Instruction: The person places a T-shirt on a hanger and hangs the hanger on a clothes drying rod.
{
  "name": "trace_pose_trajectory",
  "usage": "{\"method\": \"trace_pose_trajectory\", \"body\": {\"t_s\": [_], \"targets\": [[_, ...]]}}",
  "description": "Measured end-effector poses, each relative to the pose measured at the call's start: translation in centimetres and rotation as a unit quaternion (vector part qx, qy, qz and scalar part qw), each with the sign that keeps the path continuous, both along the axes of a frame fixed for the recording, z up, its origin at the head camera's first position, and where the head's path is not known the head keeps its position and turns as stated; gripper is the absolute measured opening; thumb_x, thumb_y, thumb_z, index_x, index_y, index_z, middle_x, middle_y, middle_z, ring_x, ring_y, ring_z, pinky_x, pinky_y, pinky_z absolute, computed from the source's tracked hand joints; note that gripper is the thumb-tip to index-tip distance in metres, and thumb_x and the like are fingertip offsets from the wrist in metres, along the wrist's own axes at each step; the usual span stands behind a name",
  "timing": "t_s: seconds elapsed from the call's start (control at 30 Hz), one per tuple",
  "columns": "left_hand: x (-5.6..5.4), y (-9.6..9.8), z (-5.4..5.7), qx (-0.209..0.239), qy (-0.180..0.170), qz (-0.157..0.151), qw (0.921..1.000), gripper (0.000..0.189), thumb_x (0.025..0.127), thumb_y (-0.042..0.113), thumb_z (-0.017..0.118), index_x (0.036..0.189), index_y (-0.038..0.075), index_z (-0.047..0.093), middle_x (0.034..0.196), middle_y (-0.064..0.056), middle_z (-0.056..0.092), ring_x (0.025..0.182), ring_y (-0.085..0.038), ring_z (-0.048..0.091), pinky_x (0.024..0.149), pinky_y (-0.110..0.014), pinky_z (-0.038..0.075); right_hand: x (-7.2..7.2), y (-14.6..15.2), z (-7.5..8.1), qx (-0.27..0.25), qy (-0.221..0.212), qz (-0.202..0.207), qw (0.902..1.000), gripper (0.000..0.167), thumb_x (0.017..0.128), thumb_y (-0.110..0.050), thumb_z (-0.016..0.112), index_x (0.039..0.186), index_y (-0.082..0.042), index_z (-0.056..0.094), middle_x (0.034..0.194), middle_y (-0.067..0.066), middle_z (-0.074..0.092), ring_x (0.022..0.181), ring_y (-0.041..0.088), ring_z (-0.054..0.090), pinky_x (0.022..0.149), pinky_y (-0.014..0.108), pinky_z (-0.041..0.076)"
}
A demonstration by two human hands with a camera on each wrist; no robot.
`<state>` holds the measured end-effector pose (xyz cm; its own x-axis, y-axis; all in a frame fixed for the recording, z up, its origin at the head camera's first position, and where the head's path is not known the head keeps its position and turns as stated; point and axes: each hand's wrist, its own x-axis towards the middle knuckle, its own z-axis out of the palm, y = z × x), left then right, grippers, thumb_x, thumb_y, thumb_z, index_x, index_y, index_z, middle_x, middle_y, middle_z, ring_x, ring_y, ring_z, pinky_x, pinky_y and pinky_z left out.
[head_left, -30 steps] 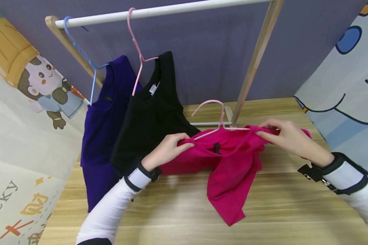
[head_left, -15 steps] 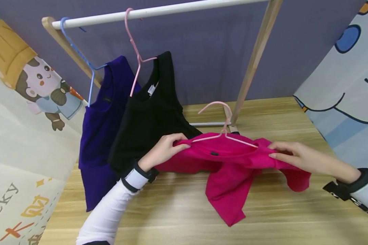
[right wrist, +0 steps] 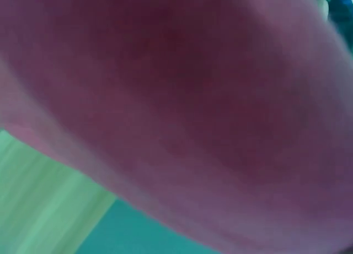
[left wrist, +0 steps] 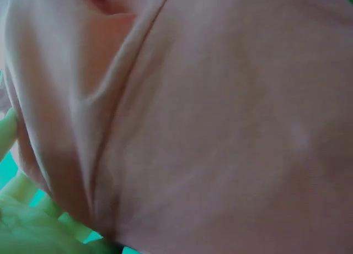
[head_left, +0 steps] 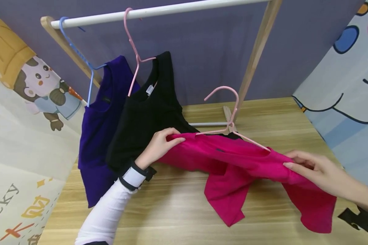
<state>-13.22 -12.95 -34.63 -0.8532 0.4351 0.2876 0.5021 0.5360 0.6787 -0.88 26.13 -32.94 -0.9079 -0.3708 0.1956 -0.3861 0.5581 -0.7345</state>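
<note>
A bright pink shirt [head_left: 233,153] is stretched between both hands in the head view, with a pink hanger [head_left: 232,126] inside its neckline. The hanger's hook stands up above the collar and its arm ends are hidden in the cloth. My left hand [head_left: 159,144] pinches the shirt at its left shoulder, thumb on top. At the right shoulder my right hand [head_left: 320,170] pinches the cloth between thumb and fingers. One sleeve hangs below the right hand, and another flap of cloth drapes onto the table at the middle. Pink fabric [left wrist: 220,127] fills most of the left wrist view.
A white rail [head_left: 165,12] on a wooden stand crosses the back. From it hang a purple top [head_left: 104,136] on a blue hanger [head_left: 79,54] and a black tank top [head_left: 147,115] on another pink hanger [head_left: 135,51]. The wooden tabletop [head_left: 171,211] lies beneath.
My right hand has moved right and toward the front, pulling the shirt's right shoulder outward over the hanger. The hanger's hook has risen and shifted right. My left hand moved slightly left.
</note>
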Motion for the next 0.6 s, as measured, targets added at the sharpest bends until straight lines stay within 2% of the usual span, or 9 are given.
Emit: {"method": "trace_pose_trajectory", "body": {"t_s": [0.23, 0.33, 0.43, 0.5, 0.6], "targets": [[-0.3, -0.6, 0.1, 0.015, 0.006, 0.04, 0.9991, 0.022, 0.081, 0.022, 0.065, 0.095, 0.006, 0.062, 0.091, -0.004, 0.062, 0.084, -0.015, 0.054, 0.075, -0.029, 0.043, 0.7, 0.4, 1.4, -0.016, 0.003, -0.022, 0.9996, 0.035, 0.081, 0.011, 0.055, 0.104, -0.015, 0.059, 0.086, -0.01, 0.062, 0.066, 0.005, 0.055, 0.051, 0.018, 0.039], [-0.6, -1.0, 0.0, 0.03, 0.003, 0.063, 0.9976, 0.024, 0.081, 0.02, 0.064, 0.1, 0.006, 0.06, 0.093, -0.007, 0.061, 0.084, -0.017, 0.053, 0.075, -0.031, 0.042, 1.0, 0.9, 2.0, 0.001, 0.007, -0.061, 0.9981, 0.037, 0.081, 0.008, 0.056, 0.104, -0.021, 0.059, 0.085, -0.014, 0.06, 0.062, 0.005, 0.053, 0.048, 0.018, 0.036], [-0.7, -1.6, 0.0, 0.044, -0.006, 0.088, 0.9951, 0.025, 0.082, 0.02, 0.063, 0.101, 0.005, 0.059, 0.089, -0.009, 0.06, 0.078, -0.019, 0.052, 0.07, -0.031, 0.041, 1.1, 1.6, 2.6, 0.01, 0.017, -0.108, 0.994, 0.037, 0.082, 0.005, 0.056, 0.102, -0.026, 0.058, 0.08, -0.016, 0.059, 0.056, 0.005, 0.052, 0.044, 0.017, 0.036], [-0.7, -1.9, -0.1, 0.05, -0.014, 0.101, 0.9935, 0.024, 0.082, 0.018, 0.063, 0.1, 0.003, 0.058, 0.084, -0.011, 0.06, 0.074, -0.02, 0.051, 0.067, -0.031, 0.041, 0.9, 2.1, 3.0, -0.008, 0.018, -0.133, 0.9909, 0.037, 0.084, 0.005, 0.054, 0.101, -0.028, 0.058, 0.076, -0.016, 0.06, 0.052, 0.004, 0.054, 0.041, 0.015, 0.04], [-0.7, -2.4, -0.4, 0.058, -0.02, 0.104, 0.9927, 0.022, 0.083, 0.016, 0.062, 0.097, -0.001, 0.058, 0.081, -0.013, 0.061, 0.073, -0.023, 0.056, 0.069, -0.033, 0.044, 0.3, 2.7, 3.6, -0.05, 0.014, -0.183, 0.9817, 0.035, 0.087, 0.002, 0.05, 0.1, -0.029, 0.057, 0.068, -0.014, 0.059, 0.047, 0.005, 0.057, 0.038, 0.02, 0.044]]}}
